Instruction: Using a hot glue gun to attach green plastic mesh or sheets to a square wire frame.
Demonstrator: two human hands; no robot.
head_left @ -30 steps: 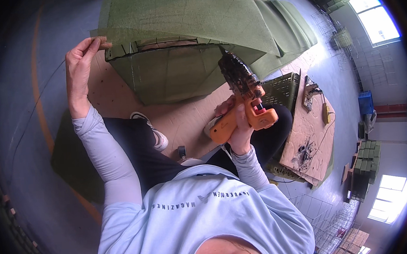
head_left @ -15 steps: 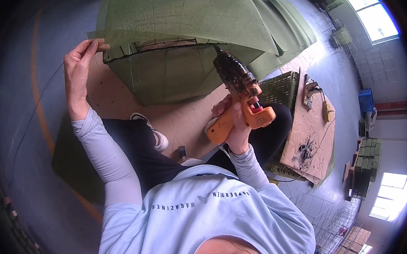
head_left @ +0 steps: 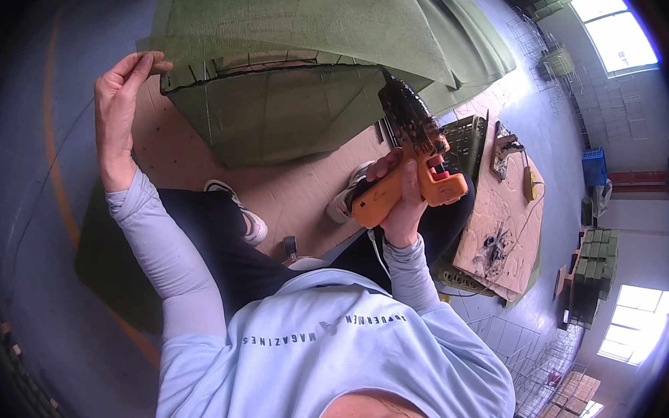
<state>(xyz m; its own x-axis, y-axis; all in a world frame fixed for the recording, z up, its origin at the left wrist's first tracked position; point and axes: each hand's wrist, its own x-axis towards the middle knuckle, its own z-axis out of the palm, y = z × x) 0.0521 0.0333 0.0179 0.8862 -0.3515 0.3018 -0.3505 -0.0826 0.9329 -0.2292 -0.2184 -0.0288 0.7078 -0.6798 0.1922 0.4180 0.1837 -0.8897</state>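
Note:
My left hand [head_left: 117, 96] pinches the left corner of a green mesh sheet [head_left: 292, 20], lifting that edge over a gap. Through the gap shows part of a thin wire frame [head_left: 264, 58]. A dark glue line [head_left: 250, 75] runs along the top edge of the lower green mesh panel [head_left: 268, 121]. My right hand [head_left: 402, 214] is wrapped round the handle of an orange glue gun [head_left: 430, 174], its front caked with dark glue. The nozzle tip meets the right end of the glue line, below the lifted sheet.
Cardboard [head_left: 170, 146] lies beneath the mesh piece and my feet. At my right, a glue-stained cardboard sheet [head_left: 515, 225] rests on a green crate [head_left: 464, 143], bearing a dark-smeared tool [head_left: 506, 151]. Folded green mesh [head_left: 470, 40] lies farther back. Wire frames [head_left: 519, 343] stand behind right.
The glue gun has moved right along the edge, its tip now nearer the right corner. My left hand, still pinching the mesh corner, appears slightly farther left and up.

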